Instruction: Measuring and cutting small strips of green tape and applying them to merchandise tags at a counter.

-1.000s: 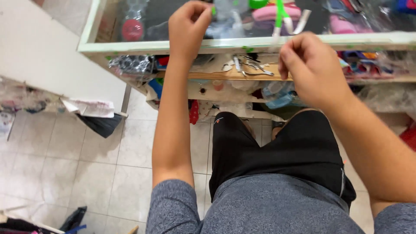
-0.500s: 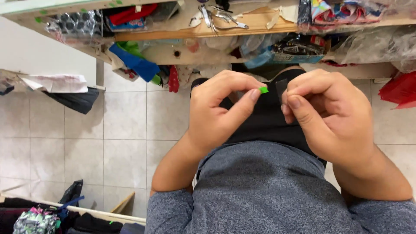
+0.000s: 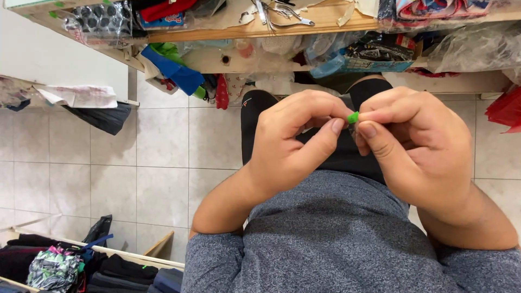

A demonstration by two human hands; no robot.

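Observation:
My left hand (image 3: 296,144) and my right hand (image 3: 415,146) meet in front of my chest, above my grey shirt and black shorts. A small bright green piece (image 3: 353,117) shows between the fingertips of both hands. My left thumb and forefinger pinch it from the left, and my right thumb and forefinger press against it from the right. Most of the green piece is hidden by the fingers, so its shape is unclear.
A cluttered wooden shelf (image 3: 282,30) runs along the top, with scissors (image 3: 285,12), plastic bags and folded fabric. Blue and green cloth (image 3: 176,68) hangs under it. A white counter (image 3: 59,65) stands at left. Folded clothes (image 3: 54,268) lie at bottom left on the tiled floor.
My hands came down from the glass counter top to my chest. They now sit closer together, both pinching the green piece, which has shifted slightly right.

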